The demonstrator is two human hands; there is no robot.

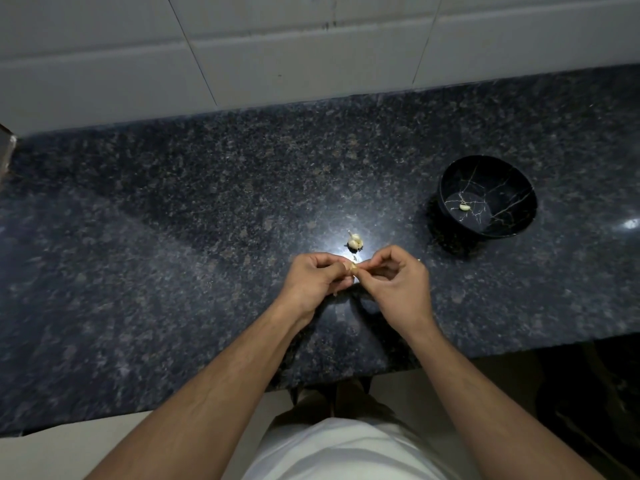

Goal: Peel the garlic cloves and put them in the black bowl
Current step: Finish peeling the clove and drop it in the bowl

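The small pale garlic clove (353, 268) sits pinched in my left hand (317, 280) above the worktop's near edge; my right hand (398, 282) nips its papery skin; light, firm, slippery once bare, so I grip its sides; black marbled bowl (519, 188) waits rightward.

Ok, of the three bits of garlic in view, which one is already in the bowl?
The pale clove lying on the floor of the black bowl. Another clove is pinched between left hand and right hand; the garlic piece sits on the counter.
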